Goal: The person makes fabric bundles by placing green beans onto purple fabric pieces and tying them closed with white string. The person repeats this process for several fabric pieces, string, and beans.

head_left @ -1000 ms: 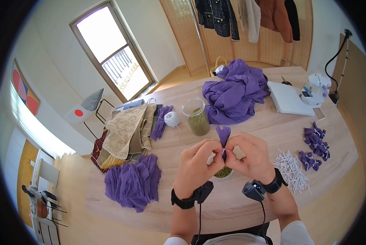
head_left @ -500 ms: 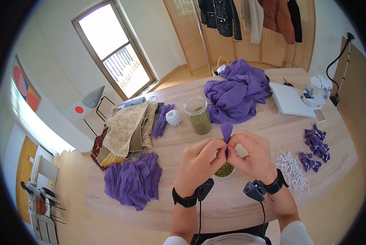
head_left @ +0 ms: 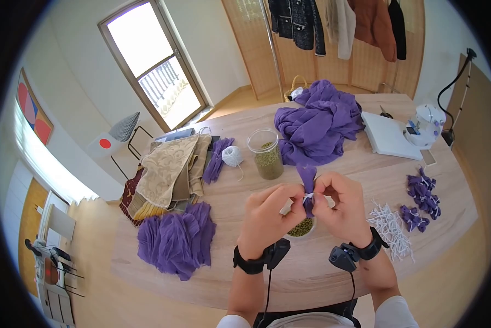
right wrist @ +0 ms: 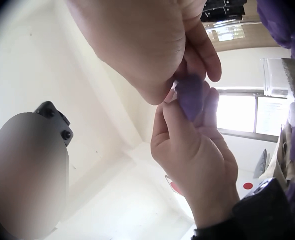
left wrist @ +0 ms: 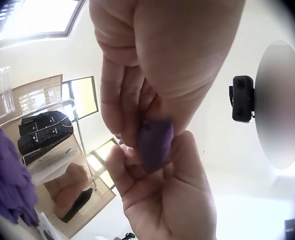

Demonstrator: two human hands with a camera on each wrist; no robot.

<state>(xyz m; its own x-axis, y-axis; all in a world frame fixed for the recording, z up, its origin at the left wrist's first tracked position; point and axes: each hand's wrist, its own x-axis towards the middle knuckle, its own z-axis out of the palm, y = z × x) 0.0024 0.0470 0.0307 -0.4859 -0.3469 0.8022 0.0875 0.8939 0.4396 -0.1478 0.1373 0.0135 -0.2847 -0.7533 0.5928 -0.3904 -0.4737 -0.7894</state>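
Observation:
A small purple cloth pouch (head_left: 307, 175) stands between the two hands, its loose top upward and a white string (head_left: 308, 195) round its gathered neck. On the left of it, my left hand (head_left: 267, 216) pinches the string between thumb and curled fingers. The right hand (head_left: 344, 205) does likewise from the other side, fingertips close to the knot. In the left wrist view the pouch's rounded lower part (left wrist: 156, 145) hangs between both hands' fingers. Beneath the hands is a small bowl of green beans (head_left: 301, 227), partly hidden by them.
A glass jar (head_left: 267, 158) and a ball of white string (head_left: 231, 156) stand behind the hands. Cut strings (head_left: 390, 232) and tied purple pouches (head_left: 423, 194) lie right. Purple cloth pieces (head_left: 177, 243) and folded fabrics (head_left: 166, 169) lie left; a sewing machine (head_left: 425, 126) stands far right.
The hands have drawn slightly apart from close together at the pouch's neck, and the white string now shows between them. The pouch stays between the hands.

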